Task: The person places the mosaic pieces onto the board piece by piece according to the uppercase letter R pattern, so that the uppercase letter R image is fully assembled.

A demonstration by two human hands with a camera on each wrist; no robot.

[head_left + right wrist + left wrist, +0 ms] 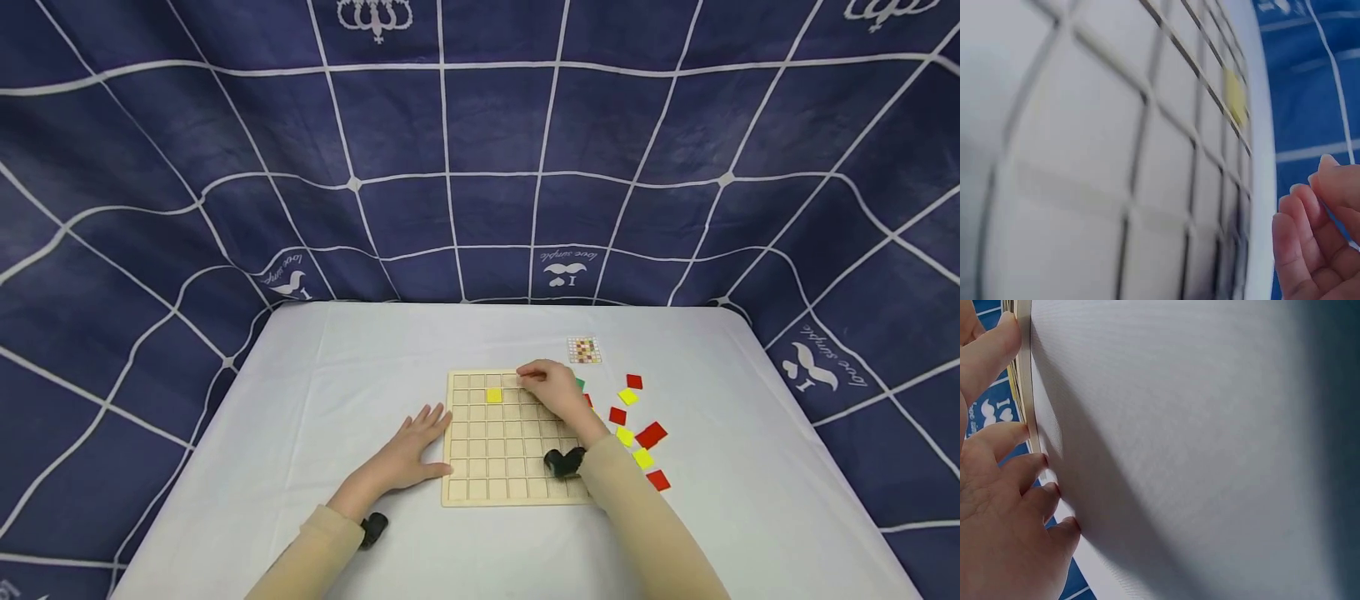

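The person wears a long-sleeved top in a pale beige, its sleeves reaching down to both wrists. Both hands are bare, without rings or gloves. Behind the fingers of the left hand (411,450), a small black camera unit sits at the wrist, just past the cuff. Behind the fingers of the right hand (553,390), a similar black, rounded unit is strapped at the wrist. The fingernails are short and unpainted.

Left grip (411,450) lies flat, fingers spread, against the board's (504,483) left edge; right grip (551,390) curls over its upper right cells.
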